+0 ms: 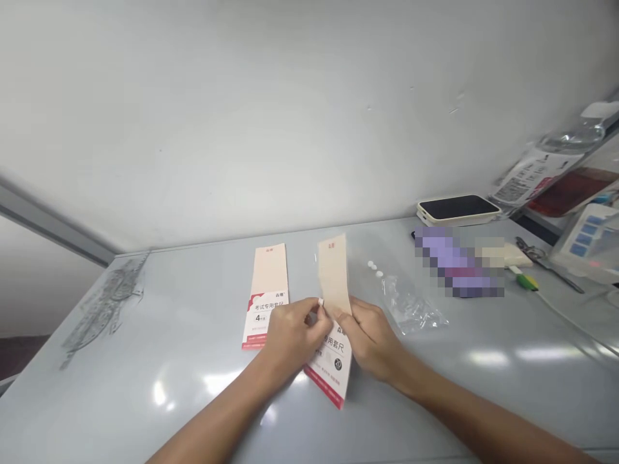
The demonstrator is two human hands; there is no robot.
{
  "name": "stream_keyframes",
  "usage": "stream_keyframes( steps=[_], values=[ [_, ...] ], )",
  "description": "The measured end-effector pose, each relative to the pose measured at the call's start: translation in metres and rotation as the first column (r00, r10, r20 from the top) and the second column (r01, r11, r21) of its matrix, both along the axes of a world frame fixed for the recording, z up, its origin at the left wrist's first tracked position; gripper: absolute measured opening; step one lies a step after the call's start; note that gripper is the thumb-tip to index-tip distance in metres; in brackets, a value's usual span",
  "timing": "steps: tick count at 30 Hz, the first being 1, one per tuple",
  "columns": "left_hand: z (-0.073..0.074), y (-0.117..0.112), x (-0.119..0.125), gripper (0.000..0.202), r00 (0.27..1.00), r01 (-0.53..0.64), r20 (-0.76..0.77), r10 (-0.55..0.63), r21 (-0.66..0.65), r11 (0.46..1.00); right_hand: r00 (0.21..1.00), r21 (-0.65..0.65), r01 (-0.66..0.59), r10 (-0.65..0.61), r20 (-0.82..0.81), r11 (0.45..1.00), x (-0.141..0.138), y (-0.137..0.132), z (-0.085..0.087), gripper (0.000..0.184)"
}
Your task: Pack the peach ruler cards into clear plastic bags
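Both of my hands meet at the middle of a grey table [193, 361] over a long paper packaging card [333, 283] printed pink, white and red. My left hand [294, 332] pinches its left edge, fingers closed. My right hand [370, 335] grips its right side, thumb on the card. The card's upper half bends upward off the table, while its lower red-edged end lies toward me. A second, matching card [267, 293] lies flat just left of my hands. A crumpled clear plastic sleeve [413, 306] rests just right of my right hand.
Two small white bits [374, 269] sit beyond the sleeve. At the back right are a dark phone in a pale case [457, 209], a blurred purple object [454, 267], a plastic bottle [546, 161], a white device [587, 241] and scissors [546, 258]. A white wall stands behind.
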State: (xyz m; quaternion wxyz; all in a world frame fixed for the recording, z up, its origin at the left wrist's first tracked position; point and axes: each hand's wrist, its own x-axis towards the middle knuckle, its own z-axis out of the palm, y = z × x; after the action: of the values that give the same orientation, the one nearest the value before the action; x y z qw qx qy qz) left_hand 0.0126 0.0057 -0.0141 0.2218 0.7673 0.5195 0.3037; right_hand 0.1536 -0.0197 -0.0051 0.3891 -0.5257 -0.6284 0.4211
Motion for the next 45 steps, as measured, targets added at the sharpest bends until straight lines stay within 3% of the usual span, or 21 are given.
stream_keyframes(
  steps=[7, 13, 19, 24, 30, 35, 37, 40, 42, 45],
  values=[
    [-0.002, 0.001, -0.001, 0.024, 1.0, -0.018, -0.01, 0.018, 0.032, 0.999, 0.998, -0.04, 0.046, -0.048, -0.034, 0.998, -0.002, 0.0, -0.003, 0.028],
    [0.005, 0.008, -0.011, 0.034, 0.99, 0.137, -0.028, -0.139, -0.054, 0.989, 0.997, -0.03, 0.071, -0.072, -0.029, 0.997, 0.002, 0.007, -0.001, 0.026],
    [0.004, 0.008, -0.013, 0.028, 0.985, 0.086, -0.154, -0.081, 0.026, 0.996, 1.0, -0.08, 0.025, -0.026, -0.011, 0.996, 0.003, 0.007, 0.002, 0.024],
    [0.0, 0.008, -0.011, 0.025, 0.971, 0.107, -0.227, -0.075, 0.13, 0.986, 0.996, 0.009, 0.02, -0.02, 0.088, 1.0, 0.002, 0.005, 0.002, 0.025],
    [0.003, 0.01, -0.009, 0.019, 0.975, 0.01, -0.22, 0.014, 0.108, 0.994, 0.996, 0.044, -0.013, 0.009, 0.087, 0.999, -0.003, -0.001, 0.004, 0.02],
    [0.009, 0.008, -0.009, 0.018, 0.993, -0.049, -0.104, 0.05, 0.013, 0.999, 0.998, -0.154, 0.013, -0.022, -0.057, 0.988, 0.002, 0.003, 0.007, 0.028],
    [0.01, 0.01, -0.011, 0.027, 0.994, -0.104, -0.021, 0.103, -0.062, 0.993, 0.986, -0.238, -0.025, -0.015, -0.165, 0.971, 0.005, 0.007, 0.007, 0.029],
    [0.01, 0.013, -0.014, 0.037, 0.977, -0.156, 0.126, 0.174, -0.136, 0.978, 0.954, -0.266, -0.107, 0.024, -0.299, 0.958, 0.009, 0.013, 0.006, 0.028],
    [0.011, 0.016, -0.016, 0.031, 0.962, -0.126, 0.214, 0.167, -0.195, 0.973, 0.932, -0.253, -0.113, 0.014, -0.363, 0.961, 0.01, 0.016, 0.005, 0.026],
    [0.014, 0.019, -0.018, 0.023, 0.928, 0.032, 0.362, 0.088, -0.312, 0.95, 0.906, -0.233, -0.079, -0.028, -0.423, 0.969, 0.012, 0.02, 0.003, 0.032]
  ],
)
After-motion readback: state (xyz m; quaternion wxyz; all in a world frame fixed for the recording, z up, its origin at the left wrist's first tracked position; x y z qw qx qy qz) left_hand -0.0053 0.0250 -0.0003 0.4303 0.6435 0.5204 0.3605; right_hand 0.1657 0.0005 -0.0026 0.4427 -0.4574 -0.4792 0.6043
